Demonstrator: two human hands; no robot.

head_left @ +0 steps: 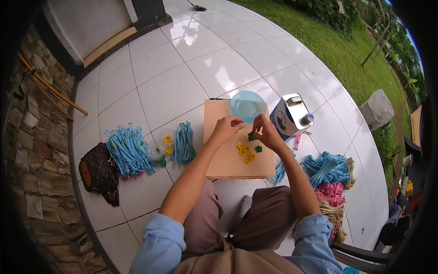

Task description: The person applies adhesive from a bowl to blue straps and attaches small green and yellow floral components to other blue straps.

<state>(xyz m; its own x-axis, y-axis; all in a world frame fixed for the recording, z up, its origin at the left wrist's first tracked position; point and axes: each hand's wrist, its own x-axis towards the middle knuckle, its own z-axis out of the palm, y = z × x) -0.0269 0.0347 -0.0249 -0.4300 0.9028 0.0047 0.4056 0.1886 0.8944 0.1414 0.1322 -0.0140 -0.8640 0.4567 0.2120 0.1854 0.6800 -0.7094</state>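
Note:
Both of my hands are raised over a tan board (219,160) in front of me. My left hand (226,129) is closed, its fingertips bent together toward the right. Facing it, my right hand (268,133) pinches with thumb and fingers. Whatever either one holds is too small to make out. A dark green flower piece (251,136) shows just below the right fingertips; I cannot tell if it touches them. Several yellow flower pieces (245,150) lie on the board, with another green flower (258,149) beside them. Beyond my hands a translucent blue bowl (247,106) rests at the board's far edge.
A metal can (292,116) stands right of the bowl. Bundles of light blue strands lie left (130,150) and right (326,166), near pink bundles (331,194). A clear bag with yellow flowers (168,145) and a brown patterned bag (99,171) are at left.

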